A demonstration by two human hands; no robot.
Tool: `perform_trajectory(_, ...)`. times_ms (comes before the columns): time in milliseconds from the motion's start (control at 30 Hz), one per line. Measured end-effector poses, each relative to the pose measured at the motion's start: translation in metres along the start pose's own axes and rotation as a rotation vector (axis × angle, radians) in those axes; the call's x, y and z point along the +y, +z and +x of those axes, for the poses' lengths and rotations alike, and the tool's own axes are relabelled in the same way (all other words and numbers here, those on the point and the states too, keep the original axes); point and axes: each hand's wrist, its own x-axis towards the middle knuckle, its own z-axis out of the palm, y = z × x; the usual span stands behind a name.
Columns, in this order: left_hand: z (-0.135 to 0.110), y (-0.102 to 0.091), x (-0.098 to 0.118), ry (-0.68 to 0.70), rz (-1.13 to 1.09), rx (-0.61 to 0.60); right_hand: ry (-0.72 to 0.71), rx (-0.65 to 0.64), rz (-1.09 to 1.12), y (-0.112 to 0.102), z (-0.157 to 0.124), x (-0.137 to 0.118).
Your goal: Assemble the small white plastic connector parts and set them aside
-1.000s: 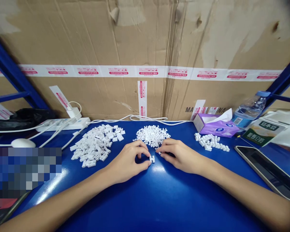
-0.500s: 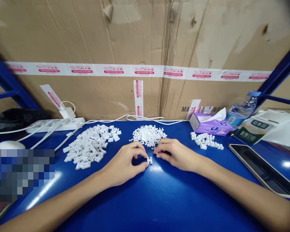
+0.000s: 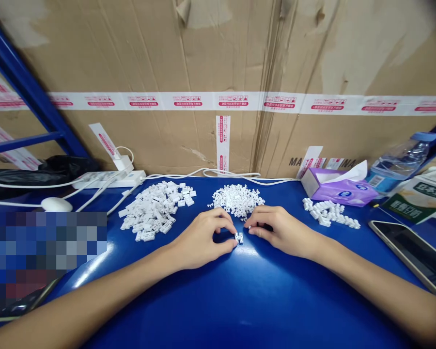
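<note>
My left hand (image 3: 205,238) is closed, its thumb and forefinger pinching a small white plastic block with slots (image 3: 239,237) just above the blue tabletop or resting on it; I cannot tell which. To its right, my right hand (image 3: 281,230) is closed too, with a tiny white plastic piece (image 3: 250,227) between thumb and fingertips. The two hands are a short gap apart. Behind them lies a heap of tiny white pieces (image 3: 236,198), close to the right fingertips. A larger heap of flat white slotted blocks (image 3: 152,206) lies left of my left hand.
At right are a small group of white block pieces (image 3: 330,213), a purple tissue pack (image 3: 341,186), a water bottle (image 3: 399,162), a carton (image 3: 417,198) and a phone (image 3: 410,252). A power strip (image 3: 109,179) with white cables stands back left, before a cardboard wall (image 3: 167,140).
The whole view has shifted, so everything appears further right. Both hands keep nearly the same pose, each with its white piece; the right fingertips stay near the tiny-piece heap.
</note>
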Motion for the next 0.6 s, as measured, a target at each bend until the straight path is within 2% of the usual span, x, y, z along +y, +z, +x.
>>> perform_trajectory(200, 0.0, -0.001, -0.001, 0.02, -0.002, 0.001, -0.029, 0.021, -0.001, 0.0, -0.001, -0.002)
perform_trajectory(367, -0.001, -0.001, 0.0, 0.008, 0.011, 0.0, 0.003, 0.042, 0.055, -0.001, 0.0, -0.005)
perform_trajectory(600, -0.002, 0.001, 0.003, 0.066, 0.018, 0.018, -0.01, 0.038, 0.09, 0.0, 0.001, -0.011)
